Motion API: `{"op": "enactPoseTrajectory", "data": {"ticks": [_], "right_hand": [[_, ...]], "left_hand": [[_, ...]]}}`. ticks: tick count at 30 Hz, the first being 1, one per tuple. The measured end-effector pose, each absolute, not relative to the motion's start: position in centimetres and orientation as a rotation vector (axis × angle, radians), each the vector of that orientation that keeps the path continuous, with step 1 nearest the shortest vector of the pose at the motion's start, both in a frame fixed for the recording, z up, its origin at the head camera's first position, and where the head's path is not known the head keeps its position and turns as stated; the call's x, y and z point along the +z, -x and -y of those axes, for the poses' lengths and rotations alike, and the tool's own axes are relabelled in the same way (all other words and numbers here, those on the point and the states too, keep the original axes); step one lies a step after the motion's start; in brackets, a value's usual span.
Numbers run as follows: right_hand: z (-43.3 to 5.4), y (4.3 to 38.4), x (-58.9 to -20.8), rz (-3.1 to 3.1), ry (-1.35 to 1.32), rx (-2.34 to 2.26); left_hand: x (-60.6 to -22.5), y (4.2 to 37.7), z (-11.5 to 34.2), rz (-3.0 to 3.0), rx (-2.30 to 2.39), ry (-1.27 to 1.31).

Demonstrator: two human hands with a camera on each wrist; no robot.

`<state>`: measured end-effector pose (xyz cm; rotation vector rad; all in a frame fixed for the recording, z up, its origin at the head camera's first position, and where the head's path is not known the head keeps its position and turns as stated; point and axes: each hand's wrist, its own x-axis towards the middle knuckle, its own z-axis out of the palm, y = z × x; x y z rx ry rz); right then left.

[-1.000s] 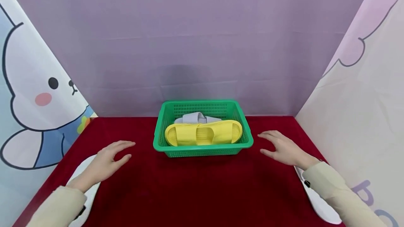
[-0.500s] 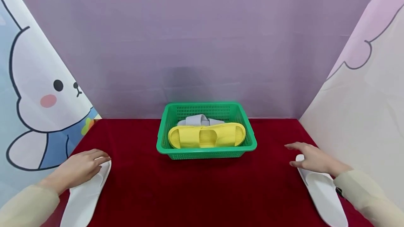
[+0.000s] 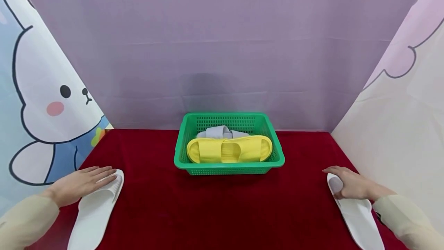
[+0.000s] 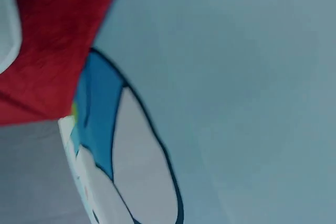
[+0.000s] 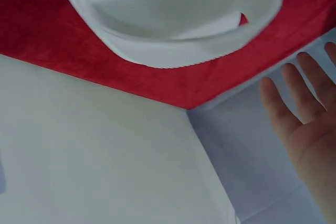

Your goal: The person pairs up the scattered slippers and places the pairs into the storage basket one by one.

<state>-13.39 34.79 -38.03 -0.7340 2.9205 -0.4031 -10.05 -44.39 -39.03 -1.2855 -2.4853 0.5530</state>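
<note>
Two white slippers lie on the dark red cloth, one near each side. My left hand (image 3: 83, 182) is over the strap area of the left slipper (image 3: 91, 223), its fingers straight; contact cannot be told. Only a white edge of that slipper (image 4: 6, 32) enters the left wrist view. Over the toe end of the right slipper (image 3: 362, 223) is my right hand (image 3: 352, 185), with thumb and fingers apart. In the right wrist view the right hand's fingers (image 5: 302, 95) are straight and spread, beside the white slipper (image 5: 173, 53).
A green basket (image 3: 229, 165) stands at the back middle of the red cloth (image 3: 222, 207). Inside lie yellow slippers (image 3: 211, 150), with light grey slippers (image 3: 216, 132) behind them. Fabric walls rise at the back (image 3: 222, 49), the left (image 3: 38, 119) and the right (image 3: 406, 134).
Both hands have moved outward from the basket's sides and come down over the white slippers. The left fingers have straightened. The head view has shifted slightly; the basket stays put.
</note>
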Motion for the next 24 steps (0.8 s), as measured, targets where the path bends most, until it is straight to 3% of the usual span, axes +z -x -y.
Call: {"op": "enactPoseTrajectory", "data": {"ticks": [12, 24], "right_hand": [[-36.4, 13.5, -40.0, -2.859, 0.675, -0.401], [-37.7, 14.1, -40.7, -2.892, 0.62, -0.372]], "left_hand": [[-41.1, 12.1, 45.6, 2.371, 0.879, 1.52], [-41.8, 12.2, 45.8, 2.4, 0.937, 1.542]]}}
